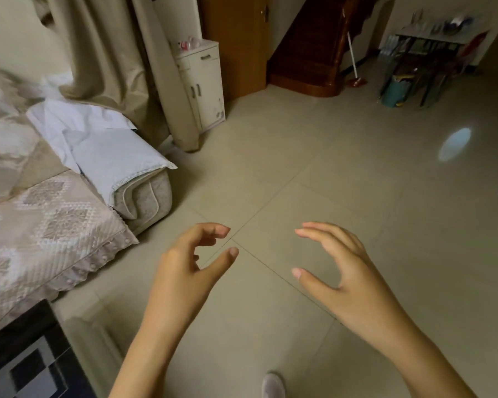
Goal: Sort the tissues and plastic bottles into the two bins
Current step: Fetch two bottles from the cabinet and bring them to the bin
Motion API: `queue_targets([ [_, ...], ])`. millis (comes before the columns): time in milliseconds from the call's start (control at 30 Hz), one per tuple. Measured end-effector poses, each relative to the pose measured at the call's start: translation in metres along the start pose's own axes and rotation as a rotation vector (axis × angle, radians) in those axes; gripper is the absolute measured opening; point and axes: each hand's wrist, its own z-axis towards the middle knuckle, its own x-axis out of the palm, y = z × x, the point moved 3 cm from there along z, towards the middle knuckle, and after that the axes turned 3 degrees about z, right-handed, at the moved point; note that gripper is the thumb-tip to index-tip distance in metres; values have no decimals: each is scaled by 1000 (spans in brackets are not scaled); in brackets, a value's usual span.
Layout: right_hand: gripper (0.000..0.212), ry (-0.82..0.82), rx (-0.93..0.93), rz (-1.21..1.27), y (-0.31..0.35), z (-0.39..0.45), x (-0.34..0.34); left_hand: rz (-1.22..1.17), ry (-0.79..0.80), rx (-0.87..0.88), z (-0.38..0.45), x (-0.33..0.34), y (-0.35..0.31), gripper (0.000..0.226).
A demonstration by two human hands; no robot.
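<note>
Both hands hover empty over the tiled floor [342,182]: the left hand [184,271] and the right hand [348,280] each have curled fingers spread wide, holding nothing. No tissues, plastic bottles or bins are in view; only a sofa [55,214] and a white cabinet [203,81] stand nearby. Reaching now risks grasping air, since the targets lie outside the camera's view.

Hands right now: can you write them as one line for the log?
left hand: open, empty | right hand: open, empty | below: bare tiled floor | tissues, bottles, bins: not in view
</note>
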Motion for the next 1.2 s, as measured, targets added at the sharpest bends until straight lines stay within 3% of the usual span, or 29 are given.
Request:
queue_targets([
  [400,45,-11,-52,3,-70,212,3,-14,-35,-20,218,45,19,20],
  [733,47,49,7,-100,-147,411,14,-47,20,-56,430,83,59,24],
  [1000,52,43,107,16,-234,541,14,9,12,-53,582,121,72,39],
  [1200,54,121,41,47,-304,671,16,78,-114,-134,695,157,85,41],
])
